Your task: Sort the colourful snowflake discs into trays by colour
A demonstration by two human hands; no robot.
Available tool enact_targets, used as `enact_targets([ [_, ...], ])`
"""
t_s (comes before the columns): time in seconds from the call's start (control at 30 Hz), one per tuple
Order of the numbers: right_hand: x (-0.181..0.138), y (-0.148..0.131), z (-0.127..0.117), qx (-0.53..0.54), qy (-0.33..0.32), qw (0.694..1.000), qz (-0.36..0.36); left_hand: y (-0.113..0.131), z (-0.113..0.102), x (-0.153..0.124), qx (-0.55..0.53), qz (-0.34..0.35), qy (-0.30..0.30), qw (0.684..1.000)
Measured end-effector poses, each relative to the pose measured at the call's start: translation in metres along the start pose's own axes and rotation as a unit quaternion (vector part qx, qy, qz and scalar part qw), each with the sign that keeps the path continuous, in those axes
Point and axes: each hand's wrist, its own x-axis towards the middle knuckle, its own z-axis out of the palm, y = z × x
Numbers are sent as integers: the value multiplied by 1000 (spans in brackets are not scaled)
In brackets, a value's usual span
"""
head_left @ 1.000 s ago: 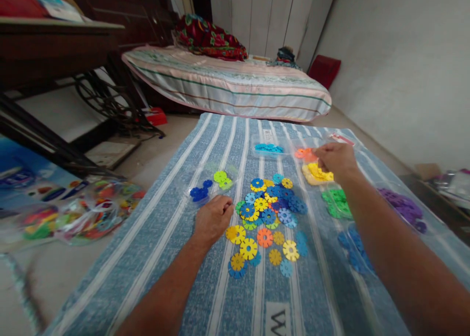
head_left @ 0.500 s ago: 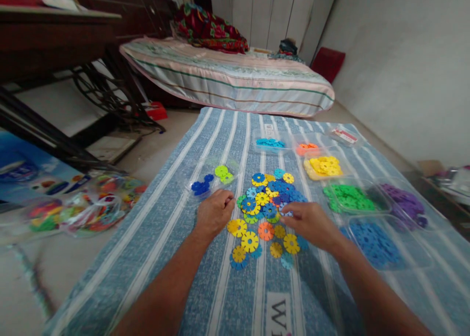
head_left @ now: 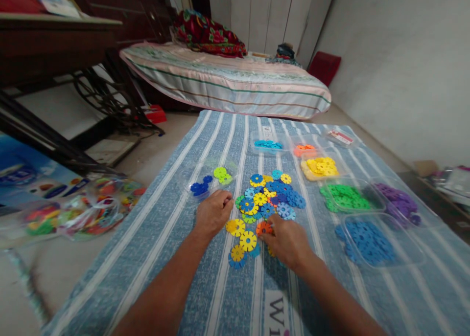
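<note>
Right, head view up, and I'm making the mixed heap [head_left: 270, 199] on the cloth-covered desk [head_left: 169, 213] the hub of my clock. Just below it, at six, lies the orange disc [head_left: 263, 228]. The right hand [head_left: 290, 240] comes at it from five, thumb and fingers right at its edge; clamped or merely touching, I can't tell from this far off. Over at eight rests the left hand [head_left: 213, 211], fingers curled together, anything inside hidden from me. Dark blue discs [head_left: 199, 188] sit at nine, lime discs [head_left: 222, 175] at ten.

Round the far side I've got light blue discs [head_left: 268, 144] at twelve, yellow discs [head_left: 323, 166] at two, green discs [head_left: 347, 197] at three.

So, the danger! The orange disc looks thin and flat; my guess is that a pinch too near its edge could skid it against its neighbours. The right hand also half covers a lone yellow disc [head_left: 270, 252], so a dragging palm could scatter that unseen. And a careless left knuckle might knock the dark blue discs.
</note>
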Motion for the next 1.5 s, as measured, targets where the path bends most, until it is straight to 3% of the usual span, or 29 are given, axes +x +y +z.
enact_targets([
  [0.17,7,13,4,202,-3,979,9,-1,0,0,-5,5,-1,1000],
  [0.3,27,24,-24,308,-15,950,44,-2,0,0,-12,7,-9,1000],
  [0.37,49,32,-52,328,34,942,65,-2,0,0,-14,9,-11,1000],
  [0.43,76,43,-85,334,127,931,75,-2,0,0,-12,6,-12,1000],
  [0.53,113,59,-126,378,280,877,99,-2,-1,0,-9,0,-12,1000],
  [0.63,127,66,-139,385,336,852,112,-1,-1,0,-7,-6,-13,1000],
  [0.73,112,62,-118,380,293,873,88,-1,-1,0,-9,-7,-18,1000],
  [0.9,57,42,-54,329,143,933,39,0,-1,0,-3,-7,-15,1000],
  [1.07,11,27,-7,251,58,966,-35,1,0,-1,-8,-4,-6,1000],
  [1.23,-14,2,2,113,-14,991,-74,1,1,-1,-7,2,0,1000],
  [1.5,-16,-35,7,-81,-55,994,-38,1,1,-1,4,-1,6,1000],
])
